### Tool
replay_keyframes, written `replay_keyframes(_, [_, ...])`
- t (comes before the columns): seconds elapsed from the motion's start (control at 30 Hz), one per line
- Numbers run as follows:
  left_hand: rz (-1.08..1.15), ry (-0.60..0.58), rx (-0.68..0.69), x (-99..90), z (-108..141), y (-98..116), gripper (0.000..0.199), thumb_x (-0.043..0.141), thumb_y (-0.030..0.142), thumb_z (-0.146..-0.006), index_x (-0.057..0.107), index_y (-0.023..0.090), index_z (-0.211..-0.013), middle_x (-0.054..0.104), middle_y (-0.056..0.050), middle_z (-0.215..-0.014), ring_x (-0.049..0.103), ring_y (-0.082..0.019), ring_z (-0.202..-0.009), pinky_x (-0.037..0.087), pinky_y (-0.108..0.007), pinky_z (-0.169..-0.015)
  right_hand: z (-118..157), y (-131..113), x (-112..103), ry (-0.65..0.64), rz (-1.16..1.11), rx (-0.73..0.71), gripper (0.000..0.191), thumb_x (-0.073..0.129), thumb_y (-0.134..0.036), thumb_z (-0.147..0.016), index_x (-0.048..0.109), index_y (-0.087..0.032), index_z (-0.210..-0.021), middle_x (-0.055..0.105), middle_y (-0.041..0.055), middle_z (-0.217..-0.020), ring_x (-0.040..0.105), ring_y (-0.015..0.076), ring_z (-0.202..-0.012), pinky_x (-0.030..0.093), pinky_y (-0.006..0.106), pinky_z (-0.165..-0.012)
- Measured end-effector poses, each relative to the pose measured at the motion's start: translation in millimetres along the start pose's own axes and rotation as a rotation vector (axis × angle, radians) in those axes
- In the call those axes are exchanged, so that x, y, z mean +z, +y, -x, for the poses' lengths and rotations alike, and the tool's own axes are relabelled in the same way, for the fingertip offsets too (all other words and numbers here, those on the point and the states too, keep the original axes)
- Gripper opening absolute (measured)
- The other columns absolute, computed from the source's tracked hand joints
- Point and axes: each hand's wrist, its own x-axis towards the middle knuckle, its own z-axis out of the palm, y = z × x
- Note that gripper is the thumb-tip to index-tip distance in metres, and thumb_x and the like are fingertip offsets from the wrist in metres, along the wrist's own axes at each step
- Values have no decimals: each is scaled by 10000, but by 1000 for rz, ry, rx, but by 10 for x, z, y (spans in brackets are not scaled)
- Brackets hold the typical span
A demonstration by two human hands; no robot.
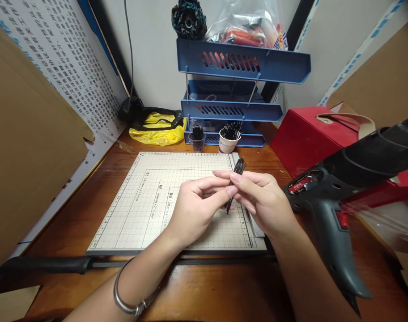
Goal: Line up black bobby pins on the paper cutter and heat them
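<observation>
Thumb and fingertips of my left hand (195, 205) are drawn together on one bundle of thin black strands (239, 166), and those of my right hand (269, 199) pinch it too. The bundle is slim and dark, tilted towards one o'clock, over the right part of one gridded board (137, 219); its strands are too fine to count. Two cups of similar strands stand beyond: a clear cup (197, 146) at eleven o'clock, a white cup (228, 145) at twelve. One red box (306, 129) sits at two.
</observation>
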Motion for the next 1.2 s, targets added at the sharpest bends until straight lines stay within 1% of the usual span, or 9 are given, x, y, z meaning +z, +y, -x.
replay_keyframes(0.07, [-63, -33, -9, 7, 10, -8, 187, 743, 308, -923, 763, 145, -835, 720, -15, -704, 650, -110, -639, 559, -212, -658, -5, 15, 21, 39, -77, 12, 263, 776, -454, -869, 864, -218, -943, 349, -81, -410, 240, 62, -429, 330, 229, -425])
replay_keyframes(0.2, [-183, -68, -29, 11, 39, -88, 340, 543, 421, -1045, 630, 183, -817, 498, 57, -547, 454, -86, -496, 424, -204, -518, -7, 53, 91, 138, -125, -21, 245, 768, -462, -887, 855, -234, -913, 537, -38, -563, 188, 24, -435, 154, 233, -410])
replay_keyframes(0.33, [-210, 49, 26, 5, 63, -157, 338, 503, 450, -1062, 554, 210, -830, 314, 78, -609, 235, -91, -515, 235, -225, -454, -1, 105, 152, 126, -57, -3, 268, 774, -464, -890, 860, -228, -983, 317, -81, -475, 175, 36, -448, 104, 250, -440])
replay_keyframes(0.6, [-195, 135, 45, 9, 55, -131, 266, 531, 393, -1040, 590, 205, -860, 272, 71, -635, 204, -109, -545, 231, -247, -492, -1, 167, 191, 115, 4, -11, 325, 783, -470, -874, 784, -174, -739, 301, -84, -474, 203, 40, -458, 115, 255, -444])
replay_keyframes(0.73, [-145, 118, 10, 5, 34, -115, 283, 537, 376, -1029, 552, 200, -807, 324, 80, -591, 250, -91, -510, 253, -228, -484, -7, 174, 193, 137, -13, -1, 305, 800, -476, -852, 814, -172, -826, 290, -94, -464, 194, 47, -457, 115, 253, -442])
replay_keyframes(0.8, [-128, 87, -19, -1, 23, -104, 285, 498, 403, -1044, 591, 191, -876, 429, 70, -576, 332, -84, -486, 280, -221, -477, -9, 159, 187, 181, -44, -17, 304, 796, -470, -856, 837, -180, -938, 419, -74, -472, 196, 42, -444, 120, 256, -438])
replay_keyframes(0.93, [-88, 83, -28, -8, 7, -88, 323, 463, 419, -1049, 648, 155, -1059, 678, -1, -705, 522, -88, -472, 349, -224, -467, -10, 117, 176, 287, -168, -103, 240, 788, -454, -871, 837, -220, -892, 796, 66, -947, 216, -9, -415, 114, 251, -428])
replay_keyframes(1.0, [-92, 90, -17, -5, 7, -84, 297, 508, 399, -1035, 662, 147, -1060, 749, -36, -807, 578, -86, -496, 370, -217, -468, -13, 105, 179, 322, -209, -128, 207, 788, -441, -877, 837, -242, -901, 808, 84, -1068, 221, -23, -398, 102, 243, -421])
replay_keyframes(1.2, [-156, 129, 64, 11, 18, -81, 176, 661, 316, -985, 709, 149, -1013, 819, -68, -1001, 620, -60, -529, 442, -195, -508, -25, 116, 192, 340, -229, -131, 208, 798, -426, -875, 833, -231, -936, 817, 103, -1045, 226, -19, -384, 96, 228, -403])
